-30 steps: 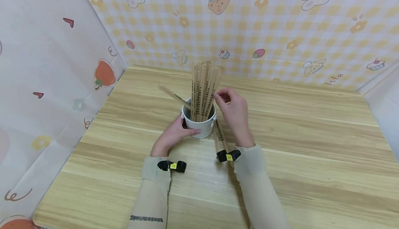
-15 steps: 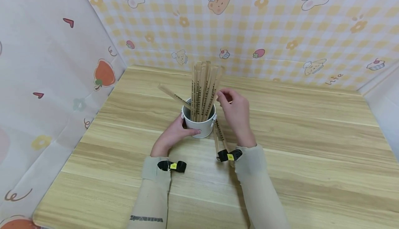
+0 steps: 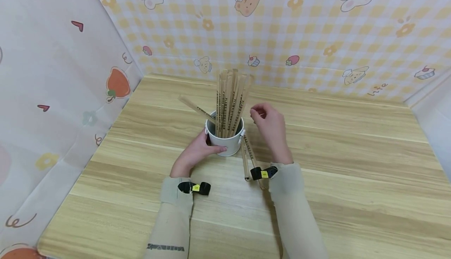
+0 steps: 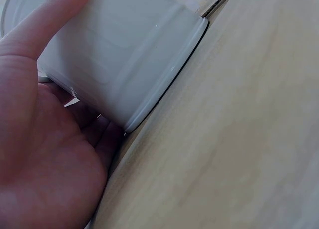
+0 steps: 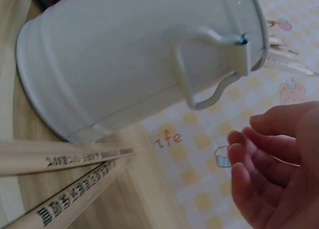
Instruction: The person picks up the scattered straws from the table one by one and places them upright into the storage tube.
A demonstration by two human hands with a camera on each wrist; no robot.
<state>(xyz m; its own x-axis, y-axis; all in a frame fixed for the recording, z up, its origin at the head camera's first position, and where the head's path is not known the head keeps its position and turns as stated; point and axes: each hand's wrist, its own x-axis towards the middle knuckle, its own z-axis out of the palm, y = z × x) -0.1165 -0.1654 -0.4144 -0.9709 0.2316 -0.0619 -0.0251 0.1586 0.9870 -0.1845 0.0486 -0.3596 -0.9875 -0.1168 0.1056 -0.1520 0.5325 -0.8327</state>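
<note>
A small white metal bucket (image 3: 230, 147) stands on the table, packed with several paper-wrapped chopsticks (image 3: 229, 102) printed with dark lettering. One wrapped packet (image 3: 197, 108) leans out to the left over the rim. My left hand (image 3: 195, 153) grips the bucket from the left, thumb across the front; the other fingers are mostly hidden behind it. To the right of the bucket, my right hand (image 3: 271, 128) hovers with loosely curled fingers. In the right wrist view nothing shows between those fingers (image 5: 239, 171), which are apart from the bucket's side handle (image 5: 199, 69).
Two more wrapped chopstick packets (image 3: 245, 159) lie on the wooden table (image 3: 352, 173) at the bucket's right, close by the right wrist's camera strap. A yellow checked cloth (image 3: 299, 28) with cartoon prints covers the back wall, and a white printed cloth (image 3: 53, 75) hangs on the left.
My right hand has drawn away rightward from the chopsticks in the bucket, which have shifted slightly. My left hand and the bucket stay where they were.
</note>
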